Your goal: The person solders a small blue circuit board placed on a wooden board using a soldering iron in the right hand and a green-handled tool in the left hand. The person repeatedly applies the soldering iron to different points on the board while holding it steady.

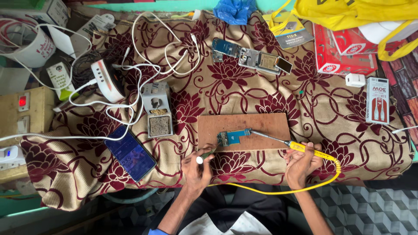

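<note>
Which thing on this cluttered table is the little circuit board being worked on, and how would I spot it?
Find the plain brown wooden board lying on the flowered cloth, just above the two hands. The small circuit board lies on its lower left part, with the tip of the yellow-handled soldering iron reaching to its right end. Unlike the larger opened phone higher up the cloth, it is small and blue.

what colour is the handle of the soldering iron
Yellow, with a matching yellow cord; the soldering iron shows best in the head view.
</note>
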